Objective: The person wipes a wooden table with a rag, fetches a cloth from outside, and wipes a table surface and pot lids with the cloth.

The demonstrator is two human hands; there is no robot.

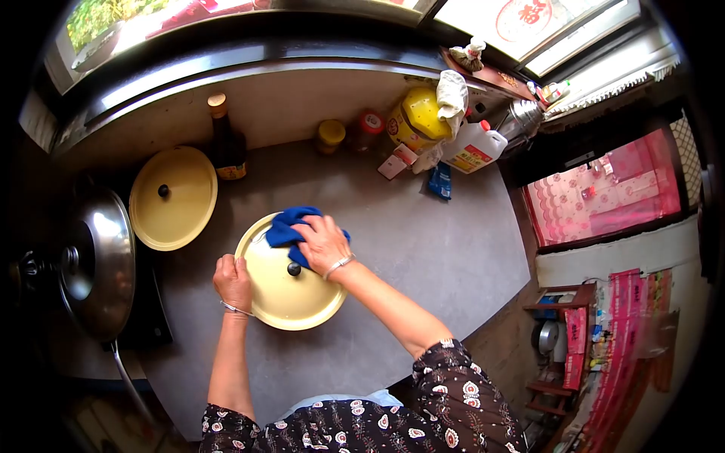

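Observation:
A round yellow pot lid with a black knob lies before me on the grey counter. My left hand grips its left rim, fingers closed around the edge. On the far right part of the lid, my right hand presses a crumpled blue cloth against the surface, its fingers bent over the fabric. Part of the cloth sticks out on both sides of that hand. Another yellow lid with a black knob leans at the back left, near a dark bottle.
A lidded steel wok stands on the left, its handle pointing toward me. Along the back wall are jars, a yellow tub, a white jug and a blue packet. The grey counter has its edge on the right.

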